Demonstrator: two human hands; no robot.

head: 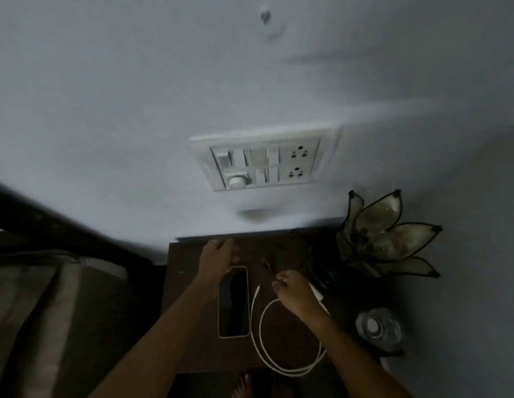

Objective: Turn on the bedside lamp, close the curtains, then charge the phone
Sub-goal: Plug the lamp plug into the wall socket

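**On the dark bedside table: a tangle waiting to happen**

On the dark wooden bedside table (pixel 192 326), the flat black phone with a pale rim (pixel 233 301) lies face up, touching the looped white charging cable (pixel 278 366). The left hand (pixel 218 258) hovers open, fingers apart, above the phone's top. The right hand (pixel 296 294) looks curled over the cable; whether it pinches it I cannot tell. A fast pull could drag the phone off. The petal-shaped glass lamp (pixel 385 234) looks unlit, and the room is dim. The clear plastic bottle (pixel 377 330) stands near and could tip. The white switch and socket panel (pixel 264 159) waits above.
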